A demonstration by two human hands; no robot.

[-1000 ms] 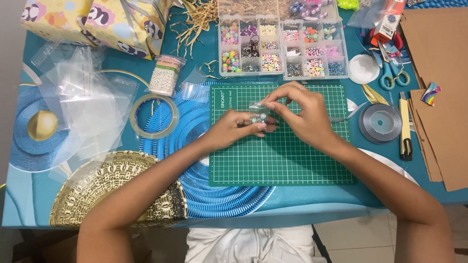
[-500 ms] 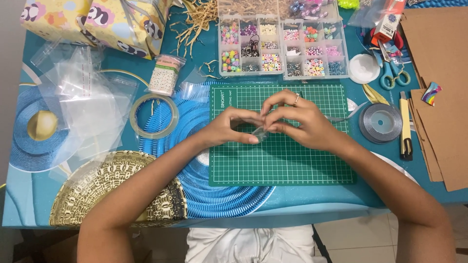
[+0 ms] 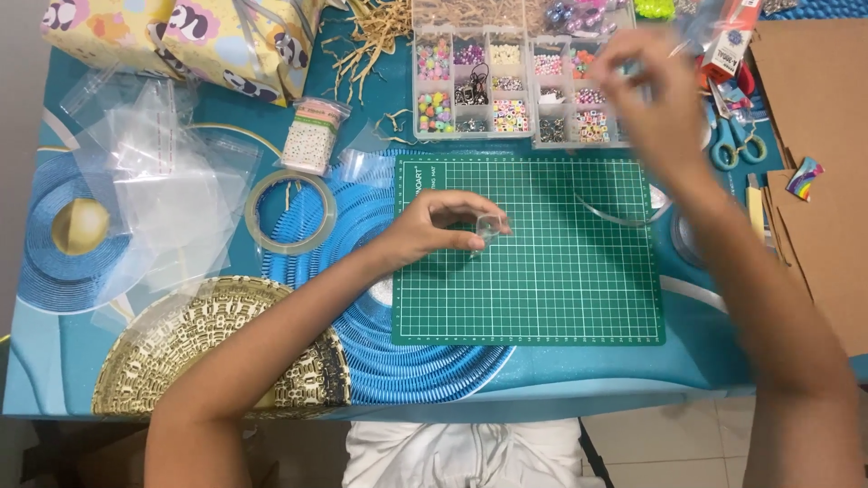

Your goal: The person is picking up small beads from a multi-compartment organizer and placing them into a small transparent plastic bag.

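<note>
My left hand (image 3: 440,226) rests on the green cutting mat (image 3: 542,289) and pinches a small clear plastic piece (image 3: 488,229) between thumb and fingers. My right hand (image 3: 653,99) is raised and blurred with motion over the far right of the mat, in front of the clear bead organizer boxes (image 3: 470,81). Whether it holds anything is not visible through the blur. A strip of clear material (image 3: 615,212) lies curled on the mat's right side.
A clear tape roll (image 3: 291,212) and a bead pouch (image 3: 308,136) lie left of the mat, with clear plastic bags (image 3: 163,181) further left. Blue-handled scissors (image 3: 734,140) and brown cardboard (image 3: 814,136) sit at the right. Patterned wrapping (image 3: 181,36) is at the back left.
My right hand has left the small piece and swung up and to the right toward the bead boxes. My left hand stays on the mat holding the piece alone.
</note>
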